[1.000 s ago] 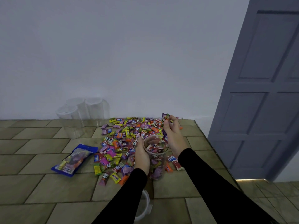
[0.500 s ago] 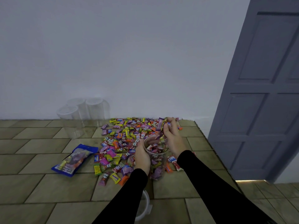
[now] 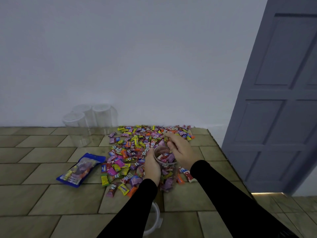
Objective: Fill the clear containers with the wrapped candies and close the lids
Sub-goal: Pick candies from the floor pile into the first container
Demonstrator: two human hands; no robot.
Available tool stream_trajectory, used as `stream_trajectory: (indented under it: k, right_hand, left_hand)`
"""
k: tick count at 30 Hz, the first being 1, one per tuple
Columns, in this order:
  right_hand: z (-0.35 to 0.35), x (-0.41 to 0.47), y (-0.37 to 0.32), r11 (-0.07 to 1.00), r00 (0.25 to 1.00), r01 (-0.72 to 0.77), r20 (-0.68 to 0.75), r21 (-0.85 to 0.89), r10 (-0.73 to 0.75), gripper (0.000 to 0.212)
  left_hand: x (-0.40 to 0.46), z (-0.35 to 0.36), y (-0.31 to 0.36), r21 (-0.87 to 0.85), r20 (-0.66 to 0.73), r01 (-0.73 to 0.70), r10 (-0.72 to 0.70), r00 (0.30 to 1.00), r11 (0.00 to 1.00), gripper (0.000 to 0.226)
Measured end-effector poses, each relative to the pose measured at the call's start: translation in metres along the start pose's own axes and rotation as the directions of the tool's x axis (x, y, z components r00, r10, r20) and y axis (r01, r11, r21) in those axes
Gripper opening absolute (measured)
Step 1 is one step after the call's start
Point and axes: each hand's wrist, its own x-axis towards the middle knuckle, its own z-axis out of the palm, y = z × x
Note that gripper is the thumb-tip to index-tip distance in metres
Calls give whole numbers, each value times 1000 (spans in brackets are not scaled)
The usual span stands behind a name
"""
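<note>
Right hand lowered onto container; tiled counter, seemingly doorside.

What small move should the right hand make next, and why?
Probably let go of the candies it pinches: the right hand is at the open mouth of the clear container, which the left hand grips and which isn't full yet.

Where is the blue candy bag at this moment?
In the head view, the blue bag lies flat on the tiled surface, left of the candy pile and in front of the three empty containers.
</note>
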Motion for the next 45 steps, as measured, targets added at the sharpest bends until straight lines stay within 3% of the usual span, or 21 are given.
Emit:
stream_trajectory:
  k: [6,11,18,23,28,32,36,45]
  right_hand:
    - [-9,2,3,991,995,91,55,-101,-85,39]
    - [-13,1,-7,995,1000,10,14,95,-11,32]
    - [-15,3,-13,999,990,42,133,32,-46,39]
    - [-18,0,-7,989,999,23,27,143,-27,32]
    - [-17,-1,7,953,979,-124,-123,275,163,19]
    - [-20,0,24,921,948,-249,-121,298,295,17]
    - [-22,5,50,894,922,-347,-71,282,380,16]
    - [-41,17,114,865,885,-462,28,196,466,17]
  left_hand:
    - [-4,2,5,66,-92,51,-45,995,997,48]
    - [15,-7,-20,-77,-38,172,-175,984,982,66]
    - [-1,-2,0,22,29,61,-62,998,998,59]
    - [-10,-3,18,100,81,27,-36,996,995,53]
    - [-12,-9,47,235,49,-119,110,993,965,36]
    - [-12,10,85,382,94,-212,190,977,900,25]
    - [-14,45,103,567,224,-308,218,950,764,22]
    - [1,125,66,738,276,-330,183,944,589,32]
